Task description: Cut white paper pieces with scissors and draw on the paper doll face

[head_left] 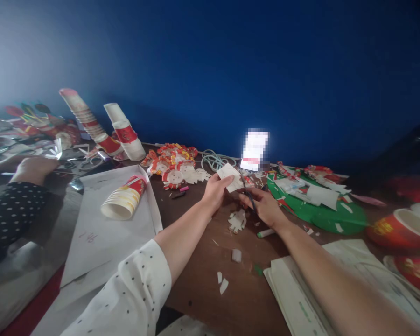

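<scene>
1. White paper piece [230,177]: held up over the brown table [196,261], around mid-view; we see the left hand [214,192] pinching it, thumb on top.
2. Right hand [266,206]: fingers curled round dark scissors [245,185], blades at the paper's right edge. We can't tell if the blades are apart.
3. Below the hands we log a cut-out paper shape [238,220] lying flat, and a green-ended marker [265,233] near the right wrist.
4. Nearer us: a small pale block [236,255] and white scraps [224,286].
5. Behind the paper, a lit screen [255,149], pixelated; to its left, coiled pale cord [213,161] and a red-and-white decoration pile [175,163].
6. Left side: nested paper cups [124,200] lie on their side in a white tray [91,252]; beyond, a co-worker's hand [35,169] and dark dotted sleeve [16,205].
7. Right side: green board [336,225] under scraps we can't sort.
</scene>
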Demonstrator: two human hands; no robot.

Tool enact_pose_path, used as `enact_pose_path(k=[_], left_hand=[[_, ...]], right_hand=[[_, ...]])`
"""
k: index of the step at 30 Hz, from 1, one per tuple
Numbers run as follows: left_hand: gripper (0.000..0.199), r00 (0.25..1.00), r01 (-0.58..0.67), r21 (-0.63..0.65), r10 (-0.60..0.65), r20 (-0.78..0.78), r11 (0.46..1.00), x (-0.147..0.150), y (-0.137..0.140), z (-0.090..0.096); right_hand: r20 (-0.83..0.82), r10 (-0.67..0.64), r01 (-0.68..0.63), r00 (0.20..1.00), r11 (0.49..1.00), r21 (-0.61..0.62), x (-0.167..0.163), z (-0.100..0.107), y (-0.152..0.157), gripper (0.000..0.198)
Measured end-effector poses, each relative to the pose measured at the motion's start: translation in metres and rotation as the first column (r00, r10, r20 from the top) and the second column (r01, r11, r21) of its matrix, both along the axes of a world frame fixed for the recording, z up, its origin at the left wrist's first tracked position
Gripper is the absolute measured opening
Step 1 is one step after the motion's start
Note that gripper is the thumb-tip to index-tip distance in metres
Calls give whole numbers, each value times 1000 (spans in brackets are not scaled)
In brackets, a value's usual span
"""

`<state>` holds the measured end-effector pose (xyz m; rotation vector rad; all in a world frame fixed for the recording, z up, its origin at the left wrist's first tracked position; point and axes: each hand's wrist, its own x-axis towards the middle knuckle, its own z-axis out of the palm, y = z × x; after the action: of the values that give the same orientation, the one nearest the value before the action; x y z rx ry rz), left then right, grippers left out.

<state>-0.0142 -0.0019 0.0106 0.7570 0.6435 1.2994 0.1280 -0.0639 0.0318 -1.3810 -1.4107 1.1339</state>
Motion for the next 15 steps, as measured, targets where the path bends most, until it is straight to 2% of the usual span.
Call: enact_pose_path(k=[6, 15], left_hand=[[34, 998, -5, -2, 5, -55, 1000, 1, 3, -4], [33, 996, -17, 15, 18, -86, 1000, 2, 1, 0]], right_hand=[[94, 6, -9, 996, 1000, 29, 0, 3, -2, 52], [77, 6, -9, 997, 999, 35, 1, 2, -3, 51]])
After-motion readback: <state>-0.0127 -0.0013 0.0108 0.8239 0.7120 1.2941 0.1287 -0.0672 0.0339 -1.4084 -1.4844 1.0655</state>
